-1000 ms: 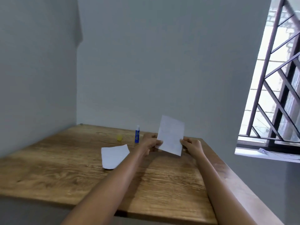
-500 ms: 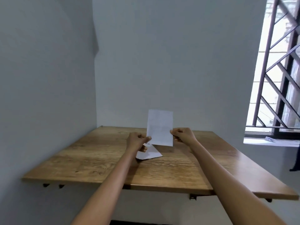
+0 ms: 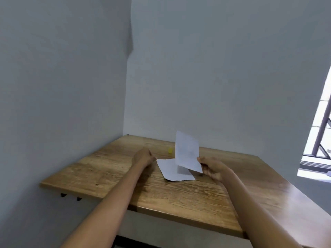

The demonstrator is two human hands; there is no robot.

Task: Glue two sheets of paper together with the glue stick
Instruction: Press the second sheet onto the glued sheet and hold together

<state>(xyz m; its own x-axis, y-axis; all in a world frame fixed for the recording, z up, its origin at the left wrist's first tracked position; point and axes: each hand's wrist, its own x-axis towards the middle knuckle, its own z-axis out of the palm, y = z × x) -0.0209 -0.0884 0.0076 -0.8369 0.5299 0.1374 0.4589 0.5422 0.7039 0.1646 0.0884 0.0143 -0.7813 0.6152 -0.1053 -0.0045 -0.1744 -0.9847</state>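
Note:
My right hand [image 3: 210,167] pinches the lower right edge of a white sheet [image 3: 187,152] and holds it upright, tilted, above the wooden table [image 3: 111,169]. A second white sheet [image 3: 172,173] lies flat on the table just beneath it. My left hand [image 3: 143,157] hovers low at the flat sheet's far left corner with its fingers curled in; I cannot tell whether it touches the paper. A small yellow cap [image 3: 170,150] sits on the table behind the sheets. The glue stick is not visible; the raised sheet covers that spot.
The table fits into a corner between two grey walls. A barred window [image 3: 322,140] with a sill is at the right. The table's front edge runs from lower left to lower right under my forearms.
My left hand has let go of the raised sheet and moved down and left to the flat sheet's corner. Only my right hand holds the sheet now. My head has turned left.

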